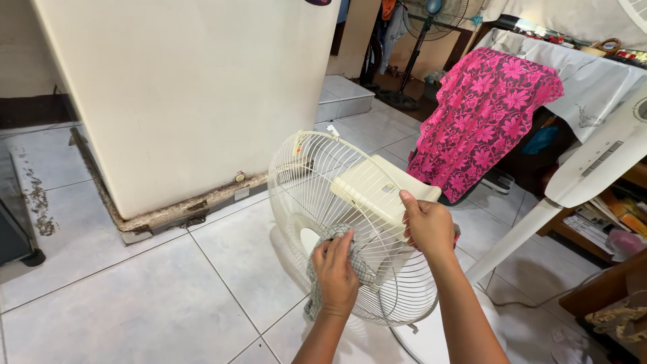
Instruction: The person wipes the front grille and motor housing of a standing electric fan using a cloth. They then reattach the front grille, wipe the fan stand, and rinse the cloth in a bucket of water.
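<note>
Left hand [336, 268] presses a grey cloth [350, 264] against the fan grille [317, 176]; right hand [427, 224] grips its rim.

A lived-in home, this one. Pale tiled floor [135, 303] underfoot, and a big cream appliance cabinet [189, 94] stands on a worn, rusty base against the wall. To the right, a bright pink floral cloth [482, 114] hangs draped over furniture, with a white sheet [593, 81] covering something behind it. A standing fan [431, 20] sits in the back doorway area, clothes hang nearby, and a low wooden shelf [600, 229] holds papers and household clutter.
</note>
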